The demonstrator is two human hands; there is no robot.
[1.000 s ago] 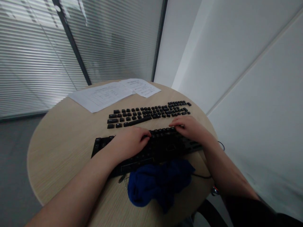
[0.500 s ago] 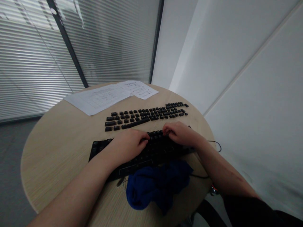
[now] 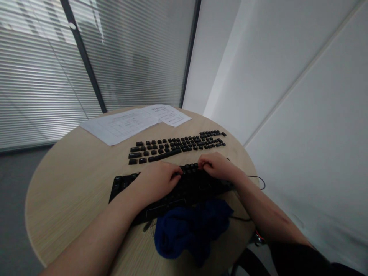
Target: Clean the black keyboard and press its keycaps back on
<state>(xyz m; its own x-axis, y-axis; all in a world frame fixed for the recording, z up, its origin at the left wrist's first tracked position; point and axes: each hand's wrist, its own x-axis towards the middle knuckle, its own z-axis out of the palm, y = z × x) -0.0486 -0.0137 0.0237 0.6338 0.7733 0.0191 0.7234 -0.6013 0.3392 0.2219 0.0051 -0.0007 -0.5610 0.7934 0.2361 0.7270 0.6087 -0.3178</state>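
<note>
Resting on the black keyboard (image 3: 172, 188), both hands have their fingers curled down onto its far row of keys, the left hand (image 3: 156, 180) near the middle and the right hand (image 3: 219, 167) just beside it; whether either pinches a keycap or only presses on one cannot be told, since the fingertips are hidden. The keyboard lies across the near part of the round wooden table (image 3: 71, 184), with a crumpled blue cloth (image 3: 189, 228) touching its near edge. Beyond it, loose keycaps (image 3: 175, 145) are laid out in rows on the tabletop, apart from the board, and printed sheets (image 3: 129, 120) lie further back. To work well, the person would likely keep one hand steadying the board while the other handles a single cap straight up or down, avoiding a sideways twist.
</note>
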